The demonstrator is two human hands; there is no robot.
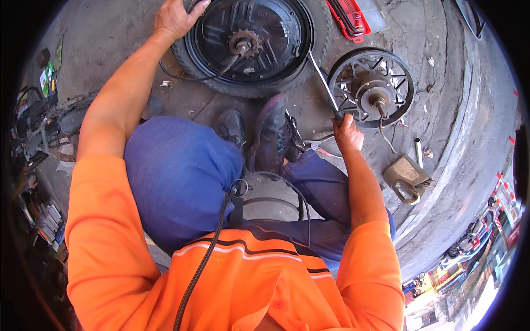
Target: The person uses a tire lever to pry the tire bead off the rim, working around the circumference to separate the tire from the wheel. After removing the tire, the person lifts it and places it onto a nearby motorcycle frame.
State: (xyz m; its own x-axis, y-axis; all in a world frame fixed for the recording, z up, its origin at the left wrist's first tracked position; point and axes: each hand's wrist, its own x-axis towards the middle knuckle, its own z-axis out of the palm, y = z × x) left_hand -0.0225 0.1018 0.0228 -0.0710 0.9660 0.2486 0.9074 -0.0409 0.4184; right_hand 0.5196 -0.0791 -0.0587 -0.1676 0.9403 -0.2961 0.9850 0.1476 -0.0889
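My left hand (175, 16) is closed at the left edge of a black tire (319, 22) around a dark hub-motor wheel (270, 38) with a sprocket and axle (242, 43); what its fingers grip is hidden at the picture's top. My right hand (346, 129) grips the dark handle of a long metal bar (323, 80), which slants up to the wheel's right rim. Beside that hand lies a smaller spoked hub wheel (397, 77) with its axle upright. A black cable (196, 78) runs from the motor's axle.
A red case of hex keys (361, 26) lies at upper right, an oil can (403, 174) and metal tube (418, 151) at right. Dark parts (61, 127) and clutter line the left. My shoes (265, 132) and bent legs are below the large wheel on the grey floor (452, 110).
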